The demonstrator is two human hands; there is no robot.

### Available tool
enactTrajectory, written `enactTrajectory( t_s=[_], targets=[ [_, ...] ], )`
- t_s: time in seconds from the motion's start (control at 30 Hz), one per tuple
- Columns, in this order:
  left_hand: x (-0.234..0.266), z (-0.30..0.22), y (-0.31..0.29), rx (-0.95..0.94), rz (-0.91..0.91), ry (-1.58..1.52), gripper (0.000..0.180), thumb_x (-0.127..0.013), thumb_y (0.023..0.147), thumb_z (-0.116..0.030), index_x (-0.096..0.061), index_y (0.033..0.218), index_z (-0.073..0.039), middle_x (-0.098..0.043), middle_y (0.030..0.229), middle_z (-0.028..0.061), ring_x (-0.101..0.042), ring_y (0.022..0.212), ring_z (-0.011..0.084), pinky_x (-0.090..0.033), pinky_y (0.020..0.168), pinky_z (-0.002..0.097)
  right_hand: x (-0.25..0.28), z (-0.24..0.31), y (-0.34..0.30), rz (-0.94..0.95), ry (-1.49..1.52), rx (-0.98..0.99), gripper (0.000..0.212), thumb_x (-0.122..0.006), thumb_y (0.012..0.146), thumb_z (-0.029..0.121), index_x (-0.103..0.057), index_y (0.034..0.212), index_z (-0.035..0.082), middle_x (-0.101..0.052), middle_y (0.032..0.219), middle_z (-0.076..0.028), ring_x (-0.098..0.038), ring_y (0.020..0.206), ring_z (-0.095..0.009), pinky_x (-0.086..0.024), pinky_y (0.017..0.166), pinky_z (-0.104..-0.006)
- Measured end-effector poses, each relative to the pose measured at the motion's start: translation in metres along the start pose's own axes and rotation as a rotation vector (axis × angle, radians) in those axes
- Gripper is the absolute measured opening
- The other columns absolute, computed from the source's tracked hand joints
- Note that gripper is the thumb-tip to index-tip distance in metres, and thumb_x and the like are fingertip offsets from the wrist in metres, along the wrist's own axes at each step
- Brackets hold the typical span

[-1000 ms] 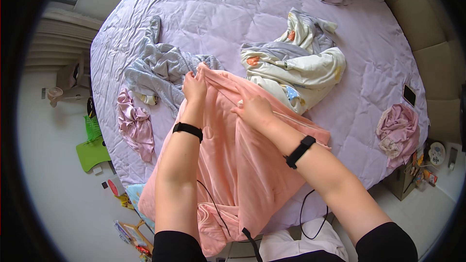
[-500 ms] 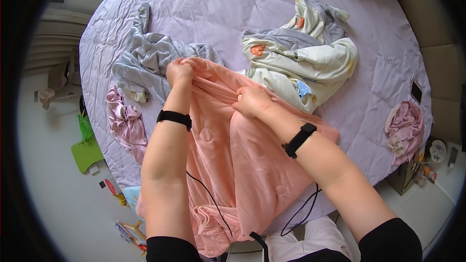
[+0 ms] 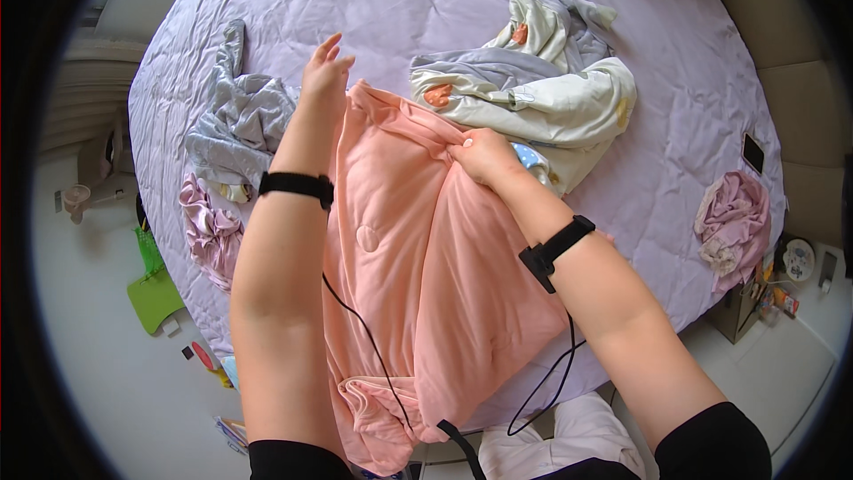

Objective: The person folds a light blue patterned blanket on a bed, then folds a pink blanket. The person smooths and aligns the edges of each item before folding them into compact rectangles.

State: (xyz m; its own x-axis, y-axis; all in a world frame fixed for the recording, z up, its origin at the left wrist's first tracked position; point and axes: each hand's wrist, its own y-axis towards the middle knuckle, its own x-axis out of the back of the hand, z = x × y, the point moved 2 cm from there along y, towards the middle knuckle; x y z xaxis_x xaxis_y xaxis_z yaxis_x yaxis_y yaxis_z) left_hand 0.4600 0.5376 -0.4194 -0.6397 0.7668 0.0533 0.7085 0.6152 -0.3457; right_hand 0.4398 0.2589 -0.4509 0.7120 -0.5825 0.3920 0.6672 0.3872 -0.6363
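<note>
A pink quilted blanket (image 3: 391,204) spreads in front of me and hangs over the near edge of the bed. My right hand (image 3: 484,156) is closed on its upper edge, gathering the fabric into folds. My left hand (image 3: 326,73) is off the cloth, raised just beyond the blanket's upper left corner with its fingers apart. Behind the right hand lies a crumpled cream and grey patterned cover (image 3: 542,93). A grey rumpled cloth (image 3: 240,124) rests to the left of my left forearm.
Under everything is a lilac quilted bed cover (image 3: 373,0). A pink satin cloth (image 3: 211,227) lies at the left, and another pink bundle (image 3: 736,222) at the right, near a phone (image 3: 753,153). Black cables (image 3: 373,347) hang from my wrist straps across the blanket.
My left hand has let go of the blanket's upper edge and lifted away, its fingers spreading. My right hand keeps its hold and has moved slightly right. The view has shifted a little.
</note>
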Motion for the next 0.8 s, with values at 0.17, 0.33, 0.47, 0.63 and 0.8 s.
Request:
enactTrajectory(
  t_s=[0.17,0.33,0.47,0.63,0.8],
  targets=[
    [0.049,0.066,0.003,0.004,-0.051,0.711,0.052,-0.069,0.081,-0.009,-0.056,0.131,-0.005,-0.061,0.129,0.0161,-0.06,0.116,0.0262,-0.048,0.096,0.0344,-0.01,-0.013,0.013,0.022,0.078,-0.002,0.031,-0.067,0.08,0.033,-0.074,0.097,0.008,-0.072,0.099,-0.017,-0.068,0.096,-0.033,-0.051,0.088,-0.0394],
    [0.037,0.058,-0.012,0.137,0.121,0.607,0.04,-0.078,0.081,-0.026,-0.067,0.109,-0.001,-0.069,0.101,0.0093,-0.064,0.092,0.0173,-0.051,0.08,0.031,-0.007,0.009,-0.009,0.01,0.025,0.213,0.037,-0.073,0.084,0.032,-0.071,0.092,-0.004,-0.066,0.07,-0.007,-0.059,0.064,-0.015,-0.048,0.066,-0.031],
    [0.01,0.002,-0.002,0.077,0.068,0.058,0.026,-0.067,0.093,-0.016,-0.068,0.116,-0.004,-0.068,0.098,0.0011,-0.063,0.087,0.0111,-0.052,0.076,0.0266,0.004,0.021,-0.012,0.02,-0.044,0.112,0.036,-0.071,0.085,0.033,-0.072,0.095,-0.001,-0.067,0.074,-0.009,-0.06,0.069,-0.02,-0.049,0.069,-0.0337],
    [-0.002,-0.041,0.019,-0.018,0.268,-0.193,0.028,-0.058,0.094,-0.003,-0.067,0.12,-0.005,-0.068,0.107,0.002,-0.062,0.089,0.0111,-0.05,0.082,0.0243,0.0,0.005,-0.006,-0.184,0.274,0.197,0.036,-0.068,0.083,0.037,-0.074,0.096,0.004,-0.071,0.084,-0.018,-0.068,0.082,-0.034,-0.053,0.077,-0.0405],
    [0.027,0.003,0.032,-0.197,0.209,0.727,0.031,-0.062,0.094,-0.021,-0.066,0.122,-0.009,-0.07,0.108,0.0106,-0.066,0.096,0.0195,-0.052,0.084,0.03,-0.012,-0.011,0.007,-0.138,0.185,0.081,0.032,-0.066,0.083,0.032,-0.074,0.097,0.006,-0.071,0.09,-0.018,-0.069,0.086,-0.033,-0.053,0.08,-0.0398]
  ],
)
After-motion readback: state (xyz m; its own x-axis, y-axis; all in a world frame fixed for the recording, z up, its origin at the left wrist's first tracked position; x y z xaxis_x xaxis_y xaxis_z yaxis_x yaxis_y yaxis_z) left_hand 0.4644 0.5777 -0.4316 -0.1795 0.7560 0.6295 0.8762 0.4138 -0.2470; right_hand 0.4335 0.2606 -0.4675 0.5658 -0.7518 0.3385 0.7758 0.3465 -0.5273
